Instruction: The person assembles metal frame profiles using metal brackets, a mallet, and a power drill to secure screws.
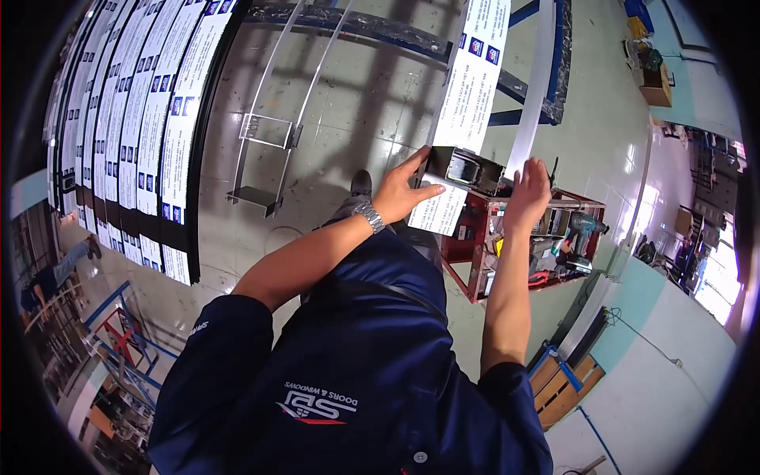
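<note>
A dark metal profile [467, 169] with hollow chambers shows its open end in front of my body. My left hand [402, 192], with a metal watch at the wrist, grips the left side of this profile, thumb across the near face and index finger at the far corner. Just beyond the profile's right end is my right hand [528, 195], held upright with its fingers stretched out and nothing visible in it. A long bar [473, 87] covered in white printed film runs away from me behind the profile, and its near end shows below the profile.
A red tool cart [477, 261] with a cordless drill [582, 241] stands beside my right forearm. Film-covered profiles [180, 150] are stacked at the left. A blue frame [412, 39] supports the long bar, and a thin metal frame [265, 131] stands on the tiled floor.
</note>
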`<state>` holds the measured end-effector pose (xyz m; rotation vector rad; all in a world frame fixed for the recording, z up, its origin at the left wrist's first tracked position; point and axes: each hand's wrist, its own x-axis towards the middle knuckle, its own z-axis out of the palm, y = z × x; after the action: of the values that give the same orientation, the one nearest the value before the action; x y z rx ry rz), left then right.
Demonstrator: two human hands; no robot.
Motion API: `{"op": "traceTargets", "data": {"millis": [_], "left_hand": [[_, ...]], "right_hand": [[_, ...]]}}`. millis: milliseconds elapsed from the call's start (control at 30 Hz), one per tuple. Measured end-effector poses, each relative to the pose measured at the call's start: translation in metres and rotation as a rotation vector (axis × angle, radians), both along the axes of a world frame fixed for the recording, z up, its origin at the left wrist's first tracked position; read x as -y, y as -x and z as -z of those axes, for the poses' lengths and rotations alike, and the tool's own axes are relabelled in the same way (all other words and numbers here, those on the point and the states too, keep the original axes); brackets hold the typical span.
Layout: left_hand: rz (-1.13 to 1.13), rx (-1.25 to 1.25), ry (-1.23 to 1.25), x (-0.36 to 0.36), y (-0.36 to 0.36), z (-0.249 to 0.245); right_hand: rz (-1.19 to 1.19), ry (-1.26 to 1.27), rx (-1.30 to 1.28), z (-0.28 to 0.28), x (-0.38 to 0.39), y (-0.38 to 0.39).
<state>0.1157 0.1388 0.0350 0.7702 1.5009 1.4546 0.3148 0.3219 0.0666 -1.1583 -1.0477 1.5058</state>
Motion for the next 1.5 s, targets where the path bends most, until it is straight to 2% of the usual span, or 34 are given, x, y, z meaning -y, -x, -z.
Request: {"op": "traceTargets", "data": {"millis": [100, 167, 233, 300, 367, 467, 633, 733, 867, 1033, 1167, 1367, 1433, 1500], "left_hand": [[0.029, -0.036, 0.025, 0.001, 0.001, -0.007], [-0.009, 0.022, 0.063, 0.001, 0.0, -0.018], [-0.002, 0.012, 0.071, 0.0, 0.003, -0.015], [0.003, 0.008, 0.093, -0.001, 0.004, -0.017], [-0.007, 0.08, 0.059, -0.001, 0.002, -0.015], [0.008, 0.063, 0.077, -0.003, -0.003, -0.019], [-0.001, 0.048, 0.066, -0.006, -0.01, -0.03], [-0.087, 0.248, 0.067, -0.01, -0.015, -0.034], [-0.126, 0.28, 0.087, -0.012, -0.018, -0.039], [-0.161, 0.245, 0.029, -0.008, -0.023, -0.034], [-0.126, 0.255, 0.01, -0.008, -0.02, -0.033], [-0.08, 0.291, 0.065, -0.01, -0.014, -0.036], [-0.053, 0.159, 0.064, -0.009, -0.013, -0.034], [-0.037, 0.153, 0.102, -0.005, -0.009, -0.033]], "right_hand": [[-0.103, 0.134, 0.125, -0.021, 0.006, 0.064], [-0.324, 0.081, -0.239, -0.017, 0.015, 0.087], [-0.4, 0.09, -0.246, -0.008, 0.011, 0.085], [-0.341, 0.125, -0.2, -0.011, 0.014, 0.088], [-0.307, 0.116, -0.236, -0.008, 0.015, 0.088], [-0.295, 0.081, -0.28, -0.014, 0.02, 0.09], [-0.314, 0.07, -0.347, -0.009, 0.02, 0.09], [-0.329, 0.036, -0.357, -0.011, 0.021, 0.089], [-0.336, 0.009, -0.32, -0.016, 0.023, 0.089], [-0.341, 0.052, -0.404, -0.003, 0.023, 0.089], [-0.365, 0.031, -0.345, 0.002, 0.022, 0.079], [-0.555, -0.021, -0.209, -0.018, 0.026, 0.019], [-0.642, -0.051, -0.121, -0.035, 0.029, 0.009], [-0.724, -0.081, -0.04, -0.046, 0.031, 0.007]]}}
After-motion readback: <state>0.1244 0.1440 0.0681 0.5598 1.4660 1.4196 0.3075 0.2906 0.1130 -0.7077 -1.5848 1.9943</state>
